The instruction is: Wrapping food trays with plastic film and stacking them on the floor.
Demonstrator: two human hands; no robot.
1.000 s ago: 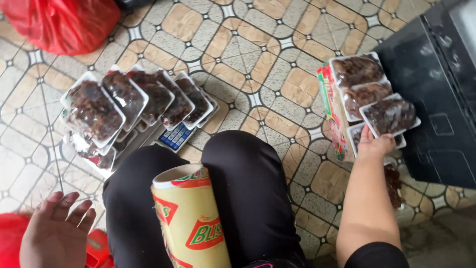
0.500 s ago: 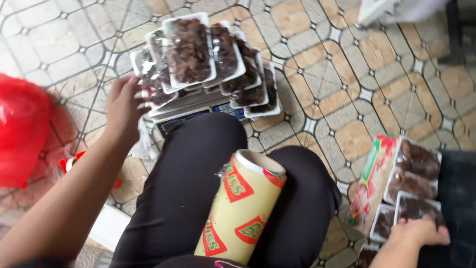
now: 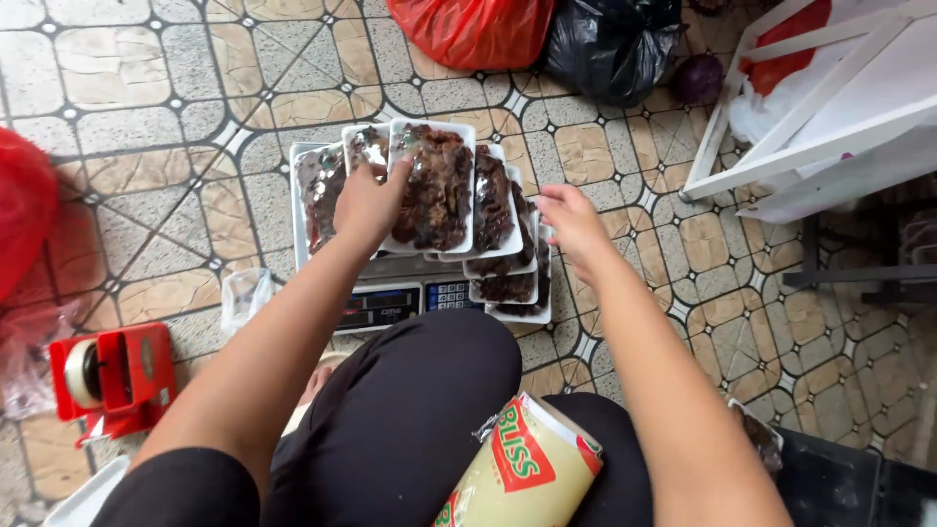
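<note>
I see my left hand (image 3: 366,205) laid flat on the top tray (image 3: 434,185), fingers spread over its near-left edge and pressing rather than pinching, likely to steady the pile. The trays (image 3: 508,244) of dark food lie fanned and overlapping on the scale (image 3: 400,303), so each leans on the next. My right hand (image 3: 576,224) hovers just beside the pile's right edge, fingers loosely open, holding nothing. A roll (image 3: 522,478) rests between my knees, kept within reach
</note>
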